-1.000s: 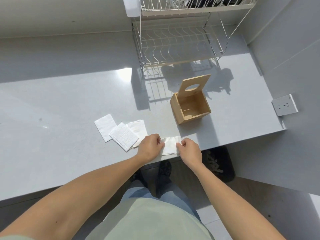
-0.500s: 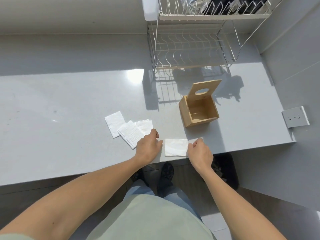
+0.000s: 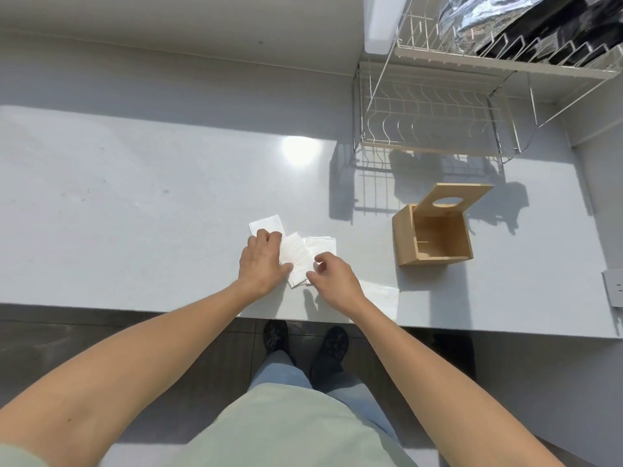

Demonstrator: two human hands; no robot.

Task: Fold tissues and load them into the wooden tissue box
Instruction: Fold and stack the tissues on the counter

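Three white folded tissues lie overlapping on the grey counter (image 3: 135,203): a far-left tissue (image 3: 268,223), a middle tissue (image 3: 298,261) and a right tissue (image 3: 322,246). My left hand (image 3: 262,261) rests flat on the far-left and middle ones, fingers curled over the top edge. My right hand (image 3: 332,276) hovers at the lower right corner of the pile, fingers pinching toward it; I cannot tell whether it grips. Another folded tissue (image 3: 382,298) lies alone near the counter's front edge. The wooden tissue box (image 3: 433,235) stands to the right with its holed lid (image 3: 451,200) raised.
A wire dish rack (image 3: 435,123) stands at the back right behind the box, with dark items on its upper shelf. A wall socket (image 3: 613,286) is at the right edge. The counter's front edge runs just below my hands, with my feet beneath it.
Both hands left the freshly folded tissue near the front edge and moved left to the pile of three tissues. The camera view shifted left and closer.
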